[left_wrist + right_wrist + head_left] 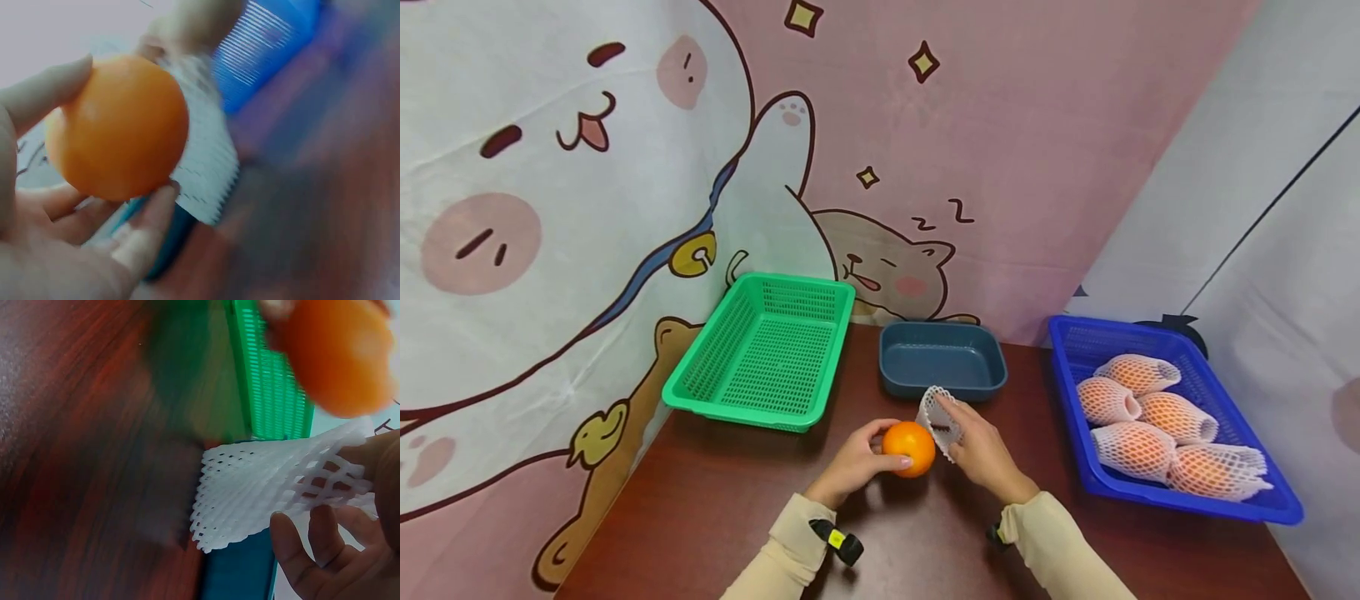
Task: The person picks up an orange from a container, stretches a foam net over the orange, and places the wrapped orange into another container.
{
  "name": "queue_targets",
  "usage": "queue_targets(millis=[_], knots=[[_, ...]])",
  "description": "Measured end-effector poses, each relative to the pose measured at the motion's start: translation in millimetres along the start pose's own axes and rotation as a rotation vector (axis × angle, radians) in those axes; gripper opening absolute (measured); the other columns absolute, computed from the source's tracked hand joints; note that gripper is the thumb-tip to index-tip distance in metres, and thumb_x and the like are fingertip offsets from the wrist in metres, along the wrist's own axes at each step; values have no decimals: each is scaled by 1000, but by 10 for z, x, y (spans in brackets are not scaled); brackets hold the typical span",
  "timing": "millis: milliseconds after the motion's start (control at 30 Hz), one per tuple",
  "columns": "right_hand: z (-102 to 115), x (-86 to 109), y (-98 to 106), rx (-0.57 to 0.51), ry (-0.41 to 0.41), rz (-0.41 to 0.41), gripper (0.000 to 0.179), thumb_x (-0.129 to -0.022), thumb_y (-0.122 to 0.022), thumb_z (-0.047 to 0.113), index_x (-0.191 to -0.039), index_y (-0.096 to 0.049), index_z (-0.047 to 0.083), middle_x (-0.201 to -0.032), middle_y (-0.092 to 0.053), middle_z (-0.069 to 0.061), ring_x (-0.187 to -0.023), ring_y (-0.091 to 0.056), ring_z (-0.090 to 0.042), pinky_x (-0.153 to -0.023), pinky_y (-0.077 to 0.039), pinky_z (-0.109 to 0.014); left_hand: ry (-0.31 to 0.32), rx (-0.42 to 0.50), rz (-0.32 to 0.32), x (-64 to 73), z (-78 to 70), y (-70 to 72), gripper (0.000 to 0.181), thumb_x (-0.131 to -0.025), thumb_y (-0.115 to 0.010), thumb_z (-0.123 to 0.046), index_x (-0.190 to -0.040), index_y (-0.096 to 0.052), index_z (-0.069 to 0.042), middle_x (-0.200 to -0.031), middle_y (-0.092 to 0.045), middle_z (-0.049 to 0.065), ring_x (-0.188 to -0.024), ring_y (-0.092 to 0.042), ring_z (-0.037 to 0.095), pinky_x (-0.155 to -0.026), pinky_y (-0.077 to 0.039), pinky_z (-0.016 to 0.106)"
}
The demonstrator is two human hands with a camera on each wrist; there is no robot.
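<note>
Between the thumb and fingers of the left hand (848, 467) sits a bare orange (910, 448), held above the table. Its smooth skin shows fully in the left wrist view, where the fingers (147, 240) support it from below. The right hand (985, 450) pinches a white foam net sleeve (250, 487) just right of the orange. That sleeve hangs slack and hollow, its open end spread wide, and it is apart from the fruit in the right wrist view.
A green basket (831, 358) stands at the back left and a dark blue-grey tub (943, 392) behind the hands. On the right, a blue basket (1078, 433) holds several net-wrapped fruits (1135, 450). A printed cloth (1000, 167) hangs behind the brown table (700, 500).
</note>
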State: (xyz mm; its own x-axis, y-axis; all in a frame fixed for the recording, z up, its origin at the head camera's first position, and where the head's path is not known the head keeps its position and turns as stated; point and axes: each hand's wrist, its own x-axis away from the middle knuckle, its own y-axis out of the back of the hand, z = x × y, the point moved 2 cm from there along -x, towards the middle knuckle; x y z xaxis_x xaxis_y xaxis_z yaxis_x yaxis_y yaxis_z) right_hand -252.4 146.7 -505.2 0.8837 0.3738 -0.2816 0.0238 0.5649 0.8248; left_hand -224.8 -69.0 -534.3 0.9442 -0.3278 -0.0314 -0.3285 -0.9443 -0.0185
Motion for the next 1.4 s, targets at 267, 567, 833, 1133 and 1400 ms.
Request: queue_targets(millis=[267, 567, 833, 1133, 1400], knots=[[27, -11, -77, -12, 16, 2, 77, -71, -74, -7, -141, -52, 18, -137, -53, -3, -117, -57, -24, -92, -49, -46, -127, 287, 83, 2, -382, -30, 61, -83, -72, -4, -138, -45, -7, -131, -49, 14, -114, -56, 30, -93, -48, 37], [68, -41, -88, -35, 117, -101, 70, -66, -84, -1, -130, -57, 5, -127, -59, -7, -109, -60, -25, -96, -46, -46, -166, 149, -37, -85, -372, -200, 64, -81, -77, -7, -138, -48, -8, -125, -56, 12, -102, -59, 28, -87, -51, 34], [92, -55, -39, -177, 223, -138, 74, -74, -79, -6, -141, -52, 11, -131, -58, -8, -114, -58, -26, -92, -49, -45, -92, -1, -187, -67, -278, -123, 90, -75, -83, -15, -149, -32, -2, -127, -54, 16, -103, -57, 27, -87, -50, 35], [125, -24, -50, -262, 264, -156, 71, -73, -78, -11, -138, -55, 9, -129, -60, -6, -110, -60, -23, -90, -50, -32, -29, -100, -212, -67, -178, -75, 68, -73, -84, -25, -132, -57, -5, -120, -52, 13, -102, -54, 27, -87, -47, 40], [196, -19, -31, -315, 240, -170, 73, -73, -75, -14, -138, -56, 12, -131, -59, -2, -115, -57, -23, -99, -40, -21, -23, 213, -155, -76, -104, -107, 56, -83, -75, -18, -130, -48, -1, -133, -50, 18, -113, -54, 32, -97, -45, 44]])
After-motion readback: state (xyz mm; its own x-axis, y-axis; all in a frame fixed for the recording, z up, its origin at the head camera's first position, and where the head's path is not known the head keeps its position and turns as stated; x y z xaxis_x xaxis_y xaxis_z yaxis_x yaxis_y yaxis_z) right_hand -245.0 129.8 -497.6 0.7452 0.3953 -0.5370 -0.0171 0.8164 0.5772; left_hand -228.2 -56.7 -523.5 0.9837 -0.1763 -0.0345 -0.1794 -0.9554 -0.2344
